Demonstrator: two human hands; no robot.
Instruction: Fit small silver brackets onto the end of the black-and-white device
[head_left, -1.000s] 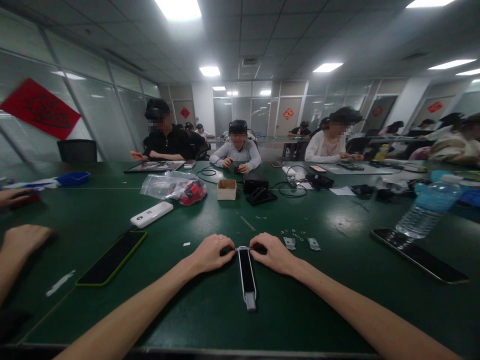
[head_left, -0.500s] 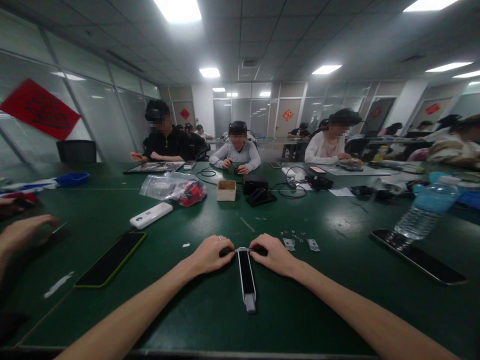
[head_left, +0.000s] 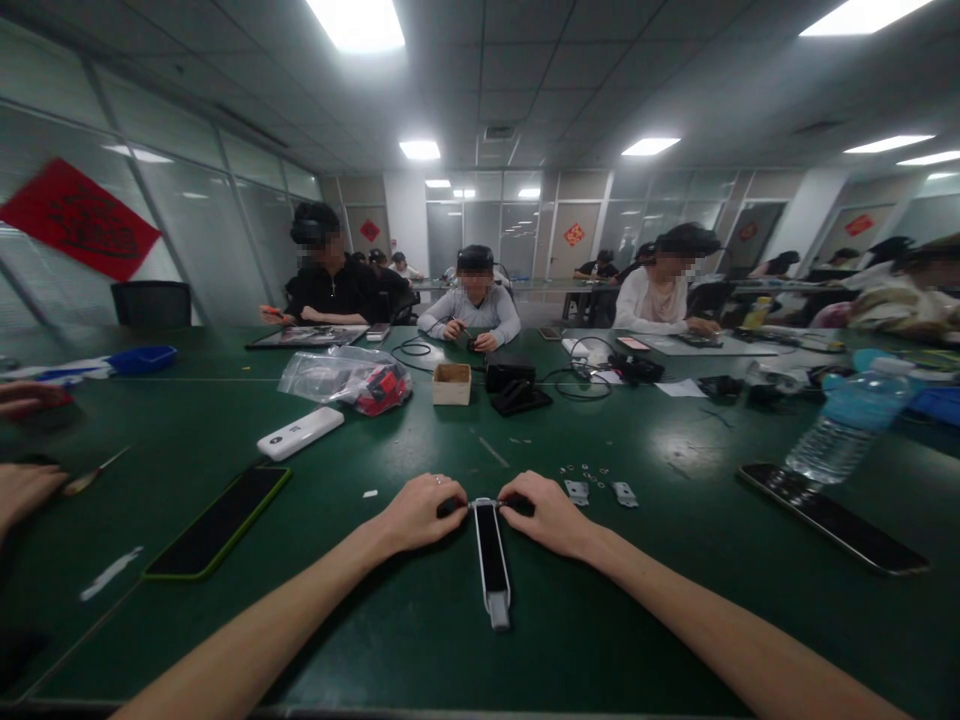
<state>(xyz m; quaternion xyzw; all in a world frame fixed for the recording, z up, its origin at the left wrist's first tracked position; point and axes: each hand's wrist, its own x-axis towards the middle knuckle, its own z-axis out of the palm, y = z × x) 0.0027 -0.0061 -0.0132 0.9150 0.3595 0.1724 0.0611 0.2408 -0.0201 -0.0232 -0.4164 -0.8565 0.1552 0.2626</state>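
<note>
On the green table, left hand and right hand pinch a white-framed device at its far end — its body nearer the wearer than the grip — where matched pressure seems best.

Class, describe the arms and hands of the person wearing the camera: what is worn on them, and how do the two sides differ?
The left forearm and right forearm look bare, with no sleeve, watch or bracelet showing. The left hand wears a slim ring; none shows on the right hand. Neither hand is gloved.
</note>
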